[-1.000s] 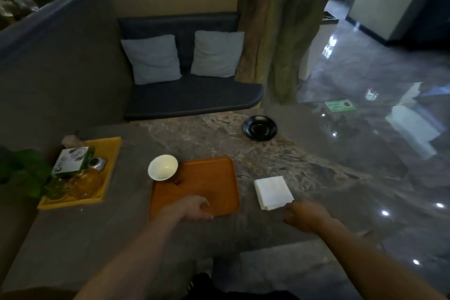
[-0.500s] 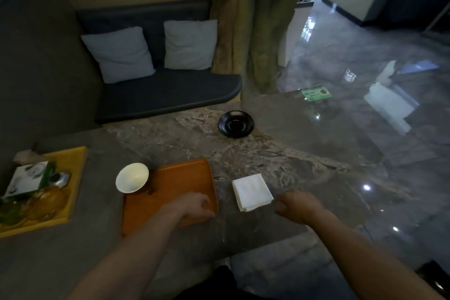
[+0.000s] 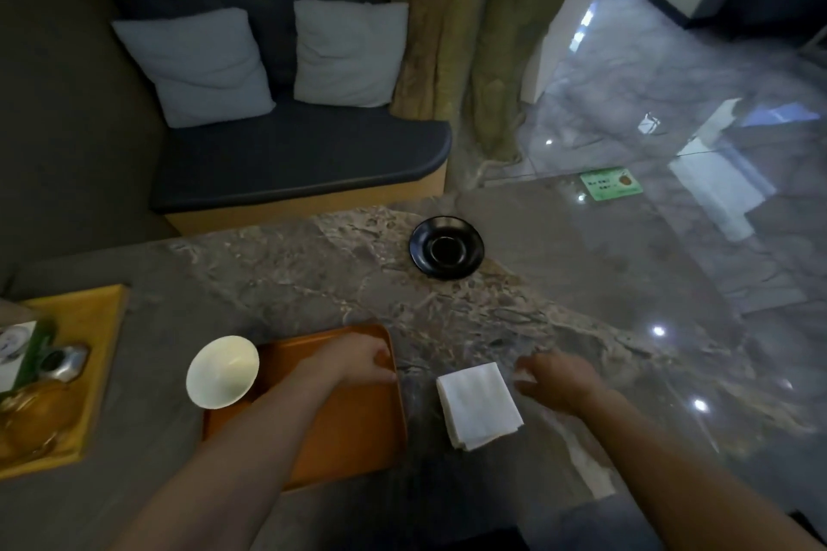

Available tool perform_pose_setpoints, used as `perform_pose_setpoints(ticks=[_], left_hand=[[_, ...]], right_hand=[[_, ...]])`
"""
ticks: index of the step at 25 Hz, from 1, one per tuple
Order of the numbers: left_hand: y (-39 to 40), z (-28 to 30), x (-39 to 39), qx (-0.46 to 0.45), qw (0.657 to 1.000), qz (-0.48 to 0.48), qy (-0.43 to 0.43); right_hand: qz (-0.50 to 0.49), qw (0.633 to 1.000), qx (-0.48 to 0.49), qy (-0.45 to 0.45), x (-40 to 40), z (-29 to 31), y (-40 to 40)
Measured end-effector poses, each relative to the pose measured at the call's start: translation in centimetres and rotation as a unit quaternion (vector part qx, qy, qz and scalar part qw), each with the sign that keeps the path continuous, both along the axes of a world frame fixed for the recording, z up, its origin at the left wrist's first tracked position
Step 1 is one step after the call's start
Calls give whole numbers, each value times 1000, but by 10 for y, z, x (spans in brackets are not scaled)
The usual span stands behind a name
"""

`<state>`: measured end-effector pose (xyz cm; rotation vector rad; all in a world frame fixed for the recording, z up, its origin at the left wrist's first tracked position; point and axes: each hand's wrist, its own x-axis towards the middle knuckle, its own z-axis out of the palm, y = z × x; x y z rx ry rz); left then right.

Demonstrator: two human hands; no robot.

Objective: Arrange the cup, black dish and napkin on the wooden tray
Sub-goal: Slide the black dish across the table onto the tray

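An orange-brown wooden tray (image 3: pixel 353 429) lies on the marble table near me. A white cup (image 3: pixel 222 371) stands at the tray's far left corner. My left hand (image 3: pixel 358 360) rests on the tray's far right part, fingers curled, nothing in it. A folded white napkin (image 3: pixel 479 404) lies on the table just right of the tray. My right hand (image 3: pixel 559 378) hovers beside the napkin's right edge, fingers loosely apart, holding nothing. The black dish (image 3: pixel 446 247) sits farther back on the table, apart from both hands.
A yellow tray (image 3: pixel 96 327) with a bottle, a box and other small items stands at the left. Behind the table is a dark bench (image 3: pixel 291 157) with two grey cushions. A curtain and a glossy floor lie to the right.
My left hand has moved forward over the tray toward its far right corner. My right hand has shifted up beside the napkin. The camera has moved closer and tilted down.
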<state>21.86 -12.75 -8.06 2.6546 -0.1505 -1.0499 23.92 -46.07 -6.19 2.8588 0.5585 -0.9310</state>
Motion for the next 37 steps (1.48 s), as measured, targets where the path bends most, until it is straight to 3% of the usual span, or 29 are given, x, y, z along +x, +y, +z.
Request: perform_pose_setpoints(ticks=[12, 20, 26, 37], left_hand=[[2, -8, 113, 5, 998, 56, -26], [-7, -28, 180, -1, 992, 112, -51], [-7, -50, 193, 39, 992, 106, -53], [-20, -77, 174, -13, 983, 160, -94]], right_hand=[[0, 994, 100, -50, 143, -17, 8], [25, 994, 100, -43, 231, -37, 23], [42, 988, 148, -23, 251, -65, 31], [18, 980, 194, -33, 240, -119, 31]])
